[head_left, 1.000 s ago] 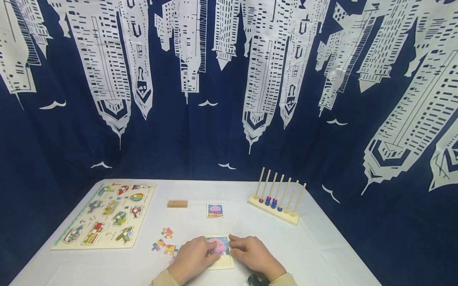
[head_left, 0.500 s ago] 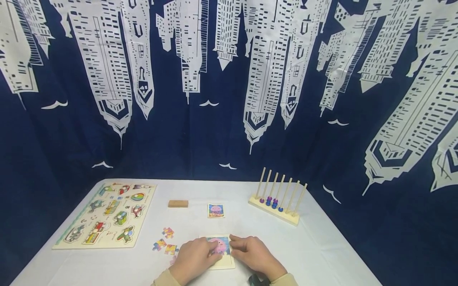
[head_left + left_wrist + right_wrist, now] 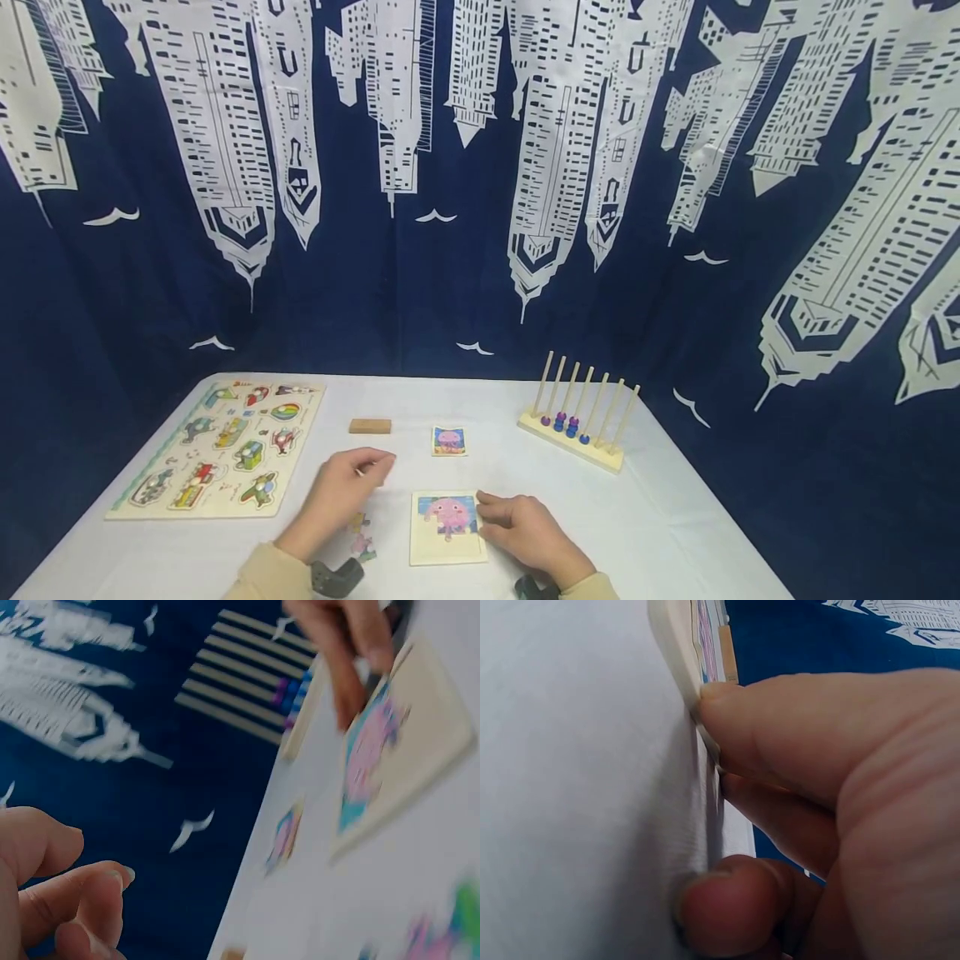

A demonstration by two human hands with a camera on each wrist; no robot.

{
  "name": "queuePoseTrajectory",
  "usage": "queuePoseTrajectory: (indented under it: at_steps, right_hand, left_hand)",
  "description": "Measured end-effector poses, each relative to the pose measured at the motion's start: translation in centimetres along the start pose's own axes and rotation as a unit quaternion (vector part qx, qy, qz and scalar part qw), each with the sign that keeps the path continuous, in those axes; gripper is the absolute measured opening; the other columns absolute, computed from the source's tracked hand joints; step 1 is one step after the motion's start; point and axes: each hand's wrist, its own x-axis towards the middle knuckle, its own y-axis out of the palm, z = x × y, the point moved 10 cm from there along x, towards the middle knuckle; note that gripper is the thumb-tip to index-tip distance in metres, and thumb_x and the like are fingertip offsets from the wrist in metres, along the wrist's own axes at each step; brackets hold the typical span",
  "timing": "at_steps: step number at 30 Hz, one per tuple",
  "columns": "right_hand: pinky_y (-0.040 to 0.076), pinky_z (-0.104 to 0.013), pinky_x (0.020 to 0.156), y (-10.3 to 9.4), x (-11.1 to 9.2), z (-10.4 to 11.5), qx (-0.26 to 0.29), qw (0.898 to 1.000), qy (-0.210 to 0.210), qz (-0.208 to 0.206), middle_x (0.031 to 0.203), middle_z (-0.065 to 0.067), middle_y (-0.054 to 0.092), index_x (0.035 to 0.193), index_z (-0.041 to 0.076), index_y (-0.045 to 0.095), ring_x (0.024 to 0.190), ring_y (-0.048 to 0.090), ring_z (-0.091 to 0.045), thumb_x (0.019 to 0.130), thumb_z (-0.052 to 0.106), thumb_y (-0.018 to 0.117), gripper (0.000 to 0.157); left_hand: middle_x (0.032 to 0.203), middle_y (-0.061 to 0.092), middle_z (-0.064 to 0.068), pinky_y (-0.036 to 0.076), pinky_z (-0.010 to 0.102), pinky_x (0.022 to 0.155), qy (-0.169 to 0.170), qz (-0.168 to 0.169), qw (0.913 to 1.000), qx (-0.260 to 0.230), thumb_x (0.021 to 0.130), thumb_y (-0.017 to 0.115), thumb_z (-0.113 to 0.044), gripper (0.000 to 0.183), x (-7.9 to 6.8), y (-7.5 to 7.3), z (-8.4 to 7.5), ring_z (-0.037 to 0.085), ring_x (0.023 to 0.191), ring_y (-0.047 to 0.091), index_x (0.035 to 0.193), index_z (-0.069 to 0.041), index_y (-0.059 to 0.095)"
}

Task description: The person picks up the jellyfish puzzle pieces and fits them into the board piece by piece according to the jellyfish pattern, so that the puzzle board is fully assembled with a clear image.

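Note:
A square wooden jigsaw board (image 3: 450, 550) lies flat on the white table, its upper part filled with pieces of a pink octopus picture on blue. My right hand (image 3: 528, 529) holds the board's right edge; in the right wrist view the thumb (image 3: 780, 727) rests on the rim. My left hand (image 3: 348, 483) is raised left of the board, fingers loosely bent. Nothing shows between those fingers (image 3: 101, 907) in the left wrist view. Below the left wrist lie loose jigsaw pieces (image 3: 363, 546), partly hidden by the forearm.
Behind the board lies a small octopus picture card (image 3: 449, 442), with a wooden block (image 3: 370, 426) to its left. A vehicle peg puzzle (image 3: 217, 450) covers the left side. At the back right stands a bead rack (image 3: 573, 442) with upright rods. A patterned navy curtain (image 3: 405, 292) hangs behind.
My left hand has left the board and moved left and upward, uncovering more of the octopus picture. Its forearm now covers some loose pieces. The right hand stays at the board's edge.

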Motion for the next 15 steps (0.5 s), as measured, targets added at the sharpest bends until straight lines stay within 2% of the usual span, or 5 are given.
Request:
queuePoseTrajectory:
  at_steps: [4,7,10,12,15]
  right_hand:
    - [0.044,-0.058,0.109,0.0,0.2,0.3,0.001,1.000,0.001,0.000,0.139,0.004,0.065,0.121,0.016,0.076,0.131,0.061,-0.030,0.091,0.033,0.076,0.034]
    - [0.043,-0.059,0.109,-0.2,0.2,0.4,-0.001,1.000,0.001,-0.003,0.139,0.003,0.066,0.120,0.016,0.077,0.131,0.061,-0.030,0.090,0.032,0.076,0.033]
    - [0.043,-0.059,0.108,-0.3,0.1,0.3,-0.003,1.000,0.002,-0.006,0.139,0.002,0.066,0.120,0.015,0.077,0.131,0.061,-0.031,0.090,0.032,0.076,0.034]
    - [0.043,-0.060,0.109,-0.4,0.0,0.3,0.000,1.000,0.004,-0.006,0.139,0.002,0.066,0.120,0.015,0.077,0.131,0.061,-0.032,0.090,0.032,0.077,0.034]
    - [0.042,-0.059,0.109,-0.3,0.0,0.3,0.006,1.000,0.002,-0.005,0.140,0.003,0.065,0.121,0.015,0.076,0.132,0.060,-0.032,0.091,0.033,0.076,0.035]
  left_hand:
    - [0.086,0.071,0.002,0.045,0.027,0.062,-0.064,-0.039,0.9970,-0.018,0.101,0.067,-0.035,0.031,-0.2,-5.8,3.9,0.014,0.069,0.056,0.118,-0.011,0.076]
    - [0.084,0.068,0.002,0.042,0.028,0.057,-0.124,-0.077,0.9892,-0.018,0.102,0.064,-0.036,0.038,-1.1,-8.2,7.3,0.016,0.067,0.053,0.124,-0.006,0.071]
    - [0.085,0.068,0.003,0.042,0.027,0.059,-0.161,-0.084,0.9833,-0.015,0.102,0.063,-0.038,0.041,-1.7,-8.6,9.7,0.016,0.071,0.054,0.126,-0.005,0.069]
    - [0.086,0.067,0.002,0.042,0.028,0.060,-0.162,-0.076,0.9839,-0.006,0.101,0.063,-0.036,0.040,-1.8,-8.4,10.4,0.017,0.075,0.054,0.125,-0.005,0.070]
    - [0.085,0.066,0.003,0.042,0.028,0.061,-0.145,-0.058,0.9878,0.004,0.098,0.067,-0.033,0.035,-1.8,-7.8,10.2,0.018,0.075,0.054,0.121,-0.006,0.073]
